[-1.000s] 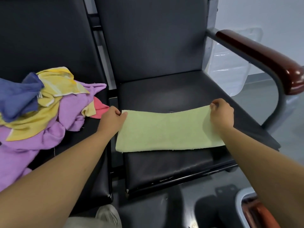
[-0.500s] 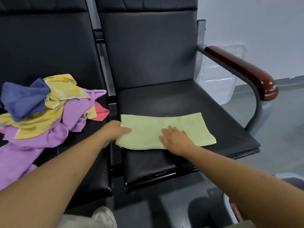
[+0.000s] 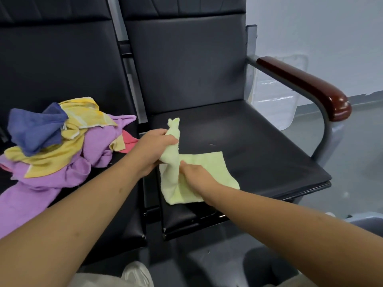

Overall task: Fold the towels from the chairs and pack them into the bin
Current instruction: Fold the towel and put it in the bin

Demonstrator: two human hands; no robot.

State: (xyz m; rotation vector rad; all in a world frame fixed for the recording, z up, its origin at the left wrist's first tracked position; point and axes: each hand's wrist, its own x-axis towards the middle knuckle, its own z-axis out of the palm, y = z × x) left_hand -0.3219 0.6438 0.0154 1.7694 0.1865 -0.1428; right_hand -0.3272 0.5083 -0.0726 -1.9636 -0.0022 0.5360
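A pale green towel (image 3: 209,168) lies partly folded on the front left of the right chair's black seat (image 3: 259,146). My left hand (image 3: 153,148) grips the towel's left end and holds it lifted off the seat, so a corner sticks up above my fist. My right hand (image 3: 196,175) rests on the middle of the towel, fingers pointing toward the raised part; whether they pinch the cloth is hidden. A heap of unfolded towels (image 3: 58,146), blue, yellow, purple and pink, sits on the left chair. A grey bin rim (image 3: 364,221) shows at the lower right edge.
The right chair has a dark red wooden armrest (image 3: 306,88) on a grey metal frame. A clear plastic container (image 3: 275,98) stands on the floor behind it. My shoe (image 3: 136,274) shows at the bottom, between the two seats.
The towel lay flat as a long strip with my hands on it. My left hand has since gathered and lifted its left end, and my right hand slid left along the cloth.
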